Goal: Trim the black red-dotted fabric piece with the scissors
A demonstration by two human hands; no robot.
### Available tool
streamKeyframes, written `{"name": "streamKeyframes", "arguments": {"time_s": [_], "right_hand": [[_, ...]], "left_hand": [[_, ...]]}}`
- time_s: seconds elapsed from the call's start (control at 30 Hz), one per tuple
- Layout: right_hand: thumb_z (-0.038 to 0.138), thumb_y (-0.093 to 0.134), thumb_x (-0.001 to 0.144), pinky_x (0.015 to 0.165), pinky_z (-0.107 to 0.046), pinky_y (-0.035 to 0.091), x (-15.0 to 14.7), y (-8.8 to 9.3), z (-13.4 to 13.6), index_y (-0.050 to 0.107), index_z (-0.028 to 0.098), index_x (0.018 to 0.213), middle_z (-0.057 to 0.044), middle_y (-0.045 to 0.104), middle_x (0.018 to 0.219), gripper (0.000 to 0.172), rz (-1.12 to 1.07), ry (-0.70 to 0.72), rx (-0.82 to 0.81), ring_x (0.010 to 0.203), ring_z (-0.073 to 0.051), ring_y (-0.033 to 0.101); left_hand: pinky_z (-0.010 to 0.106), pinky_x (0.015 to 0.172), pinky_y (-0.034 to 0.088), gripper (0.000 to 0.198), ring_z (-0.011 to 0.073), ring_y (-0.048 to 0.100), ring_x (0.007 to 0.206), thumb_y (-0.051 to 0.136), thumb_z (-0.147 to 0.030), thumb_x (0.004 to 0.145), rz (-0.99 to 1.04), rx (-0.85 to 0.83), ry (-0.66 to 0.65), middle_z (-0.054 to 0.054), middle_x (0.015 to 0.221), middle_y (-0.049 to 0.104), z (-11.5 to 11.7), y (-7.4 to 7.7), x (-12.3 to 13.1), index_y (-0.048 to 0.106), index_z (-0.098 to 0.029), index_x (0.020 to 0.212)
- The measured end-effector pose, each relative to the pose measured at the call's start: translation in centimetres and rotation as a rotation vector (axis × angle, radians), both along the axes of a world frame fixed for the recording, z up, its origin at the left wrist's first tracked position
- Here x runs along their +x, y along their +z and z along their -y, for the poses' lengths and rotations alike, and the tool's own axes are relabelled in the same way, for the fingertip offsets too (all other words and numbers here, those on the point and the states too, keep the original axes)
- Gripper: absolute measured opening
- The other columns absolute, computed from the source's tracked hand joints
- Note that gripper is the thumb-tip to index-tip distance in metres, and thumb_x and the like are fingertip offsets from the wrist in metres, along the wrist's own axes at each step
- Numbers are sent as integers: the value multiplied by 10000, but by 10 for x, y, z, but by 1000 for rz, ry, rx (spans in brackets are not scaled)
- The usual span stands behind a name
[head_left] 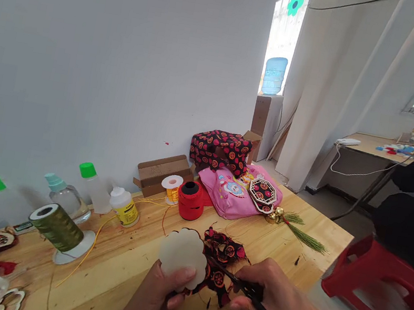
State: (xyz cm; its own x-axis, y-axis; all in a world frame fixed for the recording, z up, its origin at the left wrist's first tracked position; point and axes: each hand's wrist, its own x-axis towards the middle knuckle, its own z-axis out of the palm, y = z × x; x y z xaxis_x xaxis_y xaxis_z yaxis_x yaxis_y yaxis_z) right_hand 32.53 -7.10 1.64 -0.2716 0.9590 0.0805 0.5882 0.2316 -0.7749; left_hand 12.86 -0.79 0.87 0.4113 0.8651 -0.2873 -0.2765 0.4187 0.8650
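My left hand (156, 295) is closed on a pale flower-shaped piece (183, 255) with black-and-red patterned fabric (223, 257) behind it, held above the wooden table (119, 262). My right hand (270, 294) grips black scissors (247, 290), their blades pointing left against the fabric at the edge of the pale piece. Small fabric scraps lie on the table under the hands.
On the table: an olive thread spool (57, 229), a red spool (191, 200), a yellow spool (172, 187), glue bottles (123, 206), a cardboard box (162, 171), a pink bag (234, 192), patterned cloth (219, 149). A red stool (379, 289) stands right.
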Motion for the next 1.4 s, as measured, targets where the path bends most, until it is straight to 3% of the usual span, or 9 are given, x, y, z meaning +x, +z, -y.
{"name": "streamKeyframes", "arguments": {"time_s": [0.27,0.43,0.63,0.83,1.0,1.13,1.4], "right_hand": [[763,410,671,459,-222,268,4,2,9,612,151,828,20,426,653,664,-63,-7,-64,546,-120,333],[799,371,649,444,-220,237,8,1,14,607,150,940,45,374,611,749,-117,27,-174,530,-113,310],[796,318,677,463,-224,280,17,4,22,583,158,915,29,388,648,730,-62,34,-200,553,-124,328],[748,315,726,486,-236,364,13,25,31,587,155,931,-16,490,704,684,-52,32,-225,568,-139,417],[673,372,772,534,-262,434,-5,32,42,580,194,1046,-62,590,830,589,-32,-166,-263,627,-171,526],[666,410,763,597,-270,447,-13,20,43,629,202,930,-49,598,786,540,-30,-226,-133,669,-186,533],[700,363,755,425,-213,297,-19,6,25,598,172,682,25,409,521,583,13,-111,-2,476,-122,343]], "left_hand": [[93,328,168,313,7,277,432,775,-301,517,-14,-9,2,-19,569,532,1,2,-1,621,-123,724],[95,327,158,332,-5,238,416,763,-335,529,-32,14,-35,-15,572,539,2,2,0,634,-110,736],[97,323,152,271,-8,202,405,752,-314,550,-26,17,-44,-20,557,533,3,2,-1,626,-112,680],[96,328,163,287,-18,185,388,752,-318,556,-11,1,-47,-16,592,566,3,2,-4,627,-117,718],[94,334,171,270,-27,172,373,751,-313,560,12,-30,-47,-28,563,557,4,-1,-3,621,-120,696],[92,328,164,317,-21,199,384,781,-315,513,10,-50,-17,-26,566,551,5,3,-3,623,-122,707],[92,325,177,311,2,272,425,769,-319,532,-4,-31,-25,-4,594,547,6,1,-4,633,-122,730]]}}
